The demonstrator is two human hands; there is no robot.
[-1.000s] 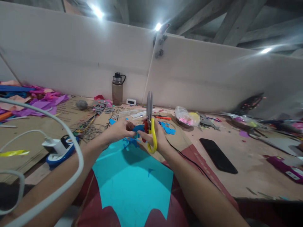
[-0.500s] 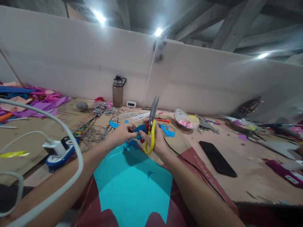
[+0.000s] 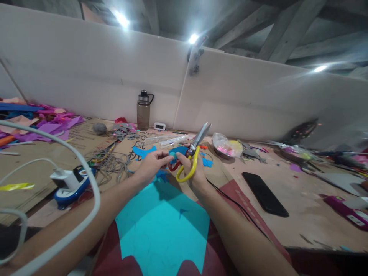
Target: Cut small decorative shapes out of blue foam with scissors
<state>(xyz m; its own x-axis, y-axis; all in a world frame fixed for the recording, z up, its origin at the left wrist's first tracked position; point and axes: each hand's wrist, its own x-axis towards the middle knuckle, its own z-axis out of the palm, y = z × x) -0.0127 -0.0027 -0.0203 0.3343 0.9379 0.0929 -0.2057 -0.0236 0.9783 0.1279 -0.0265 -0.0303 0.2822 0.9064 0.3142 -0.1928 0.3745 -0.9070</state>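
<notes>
My left hand [image 3: 153, 165] pinches the near edge of a small blue cut-out piece [image 3: 179, 150], which looks like thin foam or felt. My right hand [image 3: 196, 174] holds scissors [image 3: 199, 140] by a yellow loop, with the blades pointing up and away to the right. My right thumb also touches the blue piece. A red part shows beneath the fingers; I cannot tell whether it belongs to the scissors. Under my hands lies a large turquoise sheet [image 3: 163, 226] with cut-out curves along its near edge. Blue cut pieces [image 3: 142, 151] rest just beyond my left hand.
A bottle [image 3: 143, 113] stands by the white partition. On the right are a black phone [image 3: 264, 193] and a bowl [image 3: 222, 152] with bagged bits. To the left lie a power strip [image 3: 71, 191], tangled cord [image 3: 110, 161] and coloured scraps [image 3: 51, 120]. A white cable [image 3: 83, 157] arcs across my left forearm.
The scissors have tipped to the right, their blades now away from the blue piece. The blue piece has turned and shifted slightly right, with both hands still at it.
</notes>
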